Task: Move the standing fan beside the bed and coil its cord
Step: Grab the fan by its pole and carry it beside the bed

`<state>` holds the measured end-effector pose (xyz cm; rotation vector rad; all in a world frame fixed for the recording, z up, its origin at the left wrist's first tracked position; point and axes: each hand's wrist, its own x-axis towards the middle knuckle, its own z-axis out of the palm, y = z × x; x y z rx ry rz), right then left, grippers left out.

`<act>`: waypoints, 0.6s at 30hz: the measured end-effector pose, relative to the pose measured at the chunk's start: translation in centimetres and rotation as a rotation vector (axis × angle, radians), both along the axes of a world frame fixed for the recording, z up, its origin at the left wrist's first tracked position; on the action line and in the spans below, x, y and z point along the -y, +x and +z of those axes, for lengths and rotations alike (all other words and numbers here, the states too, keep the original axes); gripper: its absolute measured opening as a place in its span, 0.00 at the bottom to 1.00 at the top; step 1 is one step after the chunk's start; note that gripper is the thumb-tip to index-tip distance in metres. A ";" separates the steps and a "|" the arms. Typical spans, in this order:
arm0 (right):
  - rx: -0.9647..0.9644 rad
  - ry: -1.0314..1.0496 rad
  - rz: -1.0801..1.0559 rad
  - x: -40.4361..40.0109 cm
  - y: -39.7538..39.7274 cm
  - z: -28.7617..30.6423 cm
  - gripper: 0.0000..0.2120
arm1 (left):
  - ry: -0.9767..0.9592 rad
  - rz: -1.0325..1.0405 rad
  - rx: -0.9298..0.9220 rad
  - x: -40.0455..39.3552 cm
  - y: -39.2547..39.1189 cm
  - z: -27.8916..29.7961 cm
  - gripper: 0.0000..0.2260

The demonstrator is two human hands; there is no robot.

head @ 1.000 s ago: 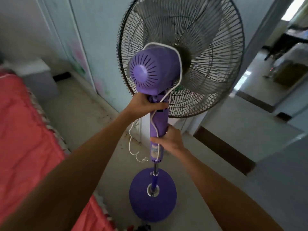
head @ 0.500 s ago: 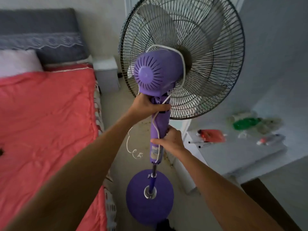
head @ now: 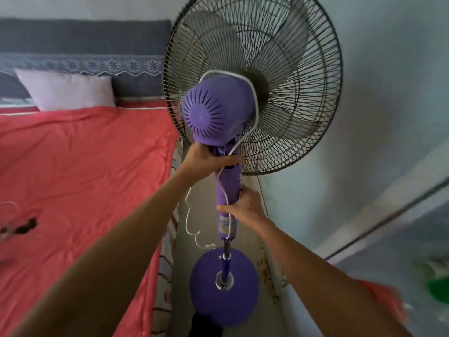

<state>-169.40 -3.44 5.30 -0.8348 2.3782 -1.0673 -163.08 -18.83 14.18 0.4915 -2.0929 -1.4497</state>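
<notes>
A purple standing fan [head: 216, 113] with a dark wire cage fills the middle of the view. My left hand [head: 206, 155] grips its neck just under the motor housing. My right hand [head: 243, 206] grips the purple column lower down. The round purple base [head: 223, 307] hangs over the narrow floor strip between the bed [head: 80, 171] and the wall. A white cord [head: 252, 98] loops over the motor housing, runs down the column under my right hand, and a loose end dangles left of the column.
A red cover lies on the bed, with a white pillow [head: 65, 90] and a grey headboard [head: 82, 37] at its far end. A pale wall stands close on the right. At the lower right lie blurred green and red items [head: 437, 285].
The view has swung left, so the bed and headboard now fill the left side. The fan is now in the gap between bed and wall. Both hands keep the same grip.
</notes>
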 end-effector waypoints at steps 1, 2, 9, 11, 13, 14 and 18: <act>-0.004 0.005 0.005 2.1 -1.4 -0.3 0.29 | -0.002 0.007 0.005 2.0 -1.2 -0.1 0.24; -0.003 0.008 0.008 3.4 -2.4 -0.4 0.29 | -0.011 0.005 -0.004 3.1 -1.9 -0.1 0.20; 0.021 0.037 0.022 16.6 -12.2 -0.1 0.29 | 0.031 0.019 -0.045 15.4 -10.5 0.9 0.16; 0.032 0.042 0.027 20.0 -15.0 0.2 0.29 | 0.046 0.010 -0.047 18.7 -13.3 1.1 0.16; 0.046 0.026 0.034 23.2 -17.9 0.6 0.28 | 0.048 0.020 -0.034 21.9 -16.0 1.2 0.16; 0.050 0.023 0.037 24.7 -19.2 0.7 0.28 | 0.036 0.033 -0.022 23.4 -17.3 1.3 0.16; 0.041 0.022 0.086 31.7 -25.9 0.6 0.28 | -0.001 0.100 0.010 30.1 -23.6 1.2 0.15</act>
